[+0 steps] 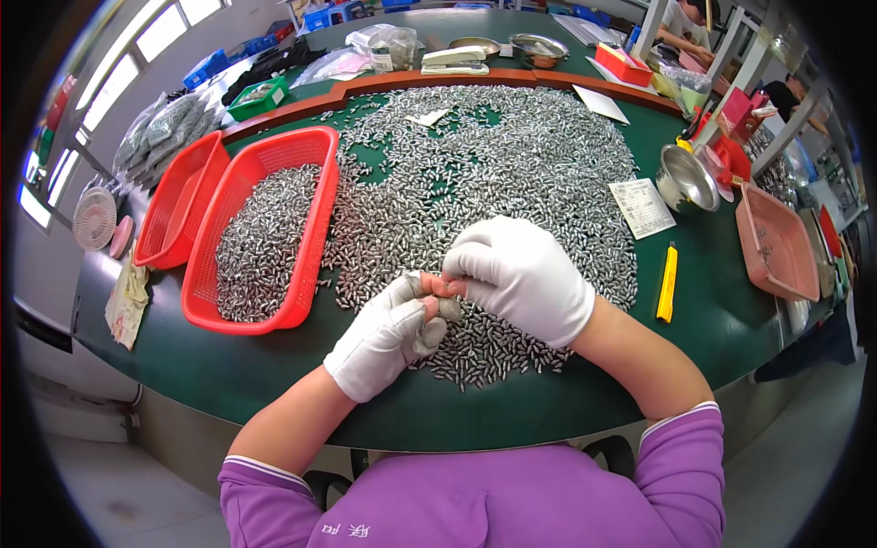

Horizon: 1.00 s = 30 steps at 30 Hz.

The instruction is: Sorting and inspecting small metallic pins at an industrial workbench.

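Note:
Both of my hands wear white gloves and meet fingertip to fingertip above the near part of a wide spread of small silvery metal pieces (pixel 548 183). My left hand (pixel 388 329), its glove greyed and its thumb and forefinger tips bare, is closed with the fingers curled. My right hand (pixel 525 279) comes in from the right in a pinch, its bare fingertips touching those of the left. Whatever lies between the fingertips is too small or hidden to make out. Left of my hands, a red perforated basket (pixel 320 233) holds many similar metal pieces.
A second red basket (pixel 174 210) stands farther left. On the right are a paper slip (pixel 642 208), a yellow cutter knife (pixel 669 283), a metal bowl (pixel 687 178) and a pink tray (pixel 776 242). A wooden strip (pixel 402 82) bounds the far side; another person (pixel 681 32) sits beyond.

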### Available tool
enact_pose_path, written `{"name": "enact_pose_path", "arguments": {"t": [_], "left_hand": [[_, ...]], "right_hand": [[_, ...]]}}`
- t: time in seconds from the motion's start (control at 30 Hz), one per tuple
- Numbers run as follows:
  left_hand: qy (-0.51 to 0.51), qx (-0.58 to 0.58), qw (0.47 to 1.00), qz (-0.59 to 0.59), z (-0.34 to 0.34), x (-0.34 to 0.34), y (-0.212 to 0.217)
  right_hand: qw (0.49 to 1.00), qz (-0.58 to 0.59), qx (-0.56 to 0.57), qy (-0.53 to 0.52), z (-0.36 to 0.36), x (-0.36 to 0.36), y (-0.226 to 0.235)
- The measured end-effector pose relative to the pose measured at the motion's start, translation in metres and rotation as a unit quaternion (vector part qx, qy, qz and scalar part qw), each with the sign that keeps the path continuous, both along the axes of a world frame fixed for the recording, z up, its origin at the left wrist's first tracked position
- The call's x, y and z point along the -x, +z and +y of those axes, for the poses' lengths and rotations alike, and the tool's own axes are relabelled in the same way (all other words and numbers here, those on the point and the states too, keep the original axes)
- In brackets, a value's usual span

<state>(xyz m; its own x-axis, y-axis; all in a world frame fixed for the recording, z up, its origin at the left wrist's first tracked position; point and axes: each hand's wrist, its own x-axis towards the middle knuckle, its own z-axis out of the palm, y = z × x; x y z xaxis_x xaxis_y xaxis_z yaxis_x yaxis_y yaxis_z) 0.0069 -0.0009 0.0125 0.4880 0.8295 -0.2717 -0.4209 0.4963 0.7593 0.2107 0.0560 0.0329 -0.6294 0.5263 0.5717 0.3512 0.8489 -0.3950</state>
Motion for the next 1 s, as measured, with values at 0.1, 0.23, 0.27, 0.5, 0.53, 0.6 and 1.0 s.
{"name": "enact_pose_path", "arguments": {"t": [0.1, 0.23, 0.27, 0.5, 0.53, 0.6, 1.0], "left_hand": [[-0.008, -0.021, 1.0, 0.009, 0.002, 0.003, -0.008], [-0.017, -0.029, 0.999, 0.026, 0.004, 0.003, -0.006], [-0.018, -0.029, 0.999, 0.026, 0.004, 0.003, -0.006], [0.025, -0.015, 1.0, 0.0, 0.0, 0.002, -0.003], [0.023, -0.018, 1.0, 0.002, 0.0, 0.002, -0.003], [0.021, -0.018, 1.0, 0.005, 0.0, 0.002, -0.003], [0.052, -0.04, 0.995, 0.076, -0.002, -0.003, 0.001]], "right_hand": [[0.999, 0.011, -0.014, 0.027, -0.005, 0.004, 0.001], [0.999, 0.01, 0.043, 0.028, -0.004, 0.002, -0.003], [0.999, 0.001, 0.039, -0.01, -0.005, 0.001, -0.003], [0.984, -0.152, 0.073, -0.064, -0.003, 0.002, -0.024], [0.981, -0.167, 0.077, -0.067, -0.004, 0.003, -0.025], [0.983, -0.157, 0.07, -0.072, -0.006, 0.004, -0.026], [0.994, 0.027, 0.047, -0.099, -0.009, 0.003, 0.006]]}}
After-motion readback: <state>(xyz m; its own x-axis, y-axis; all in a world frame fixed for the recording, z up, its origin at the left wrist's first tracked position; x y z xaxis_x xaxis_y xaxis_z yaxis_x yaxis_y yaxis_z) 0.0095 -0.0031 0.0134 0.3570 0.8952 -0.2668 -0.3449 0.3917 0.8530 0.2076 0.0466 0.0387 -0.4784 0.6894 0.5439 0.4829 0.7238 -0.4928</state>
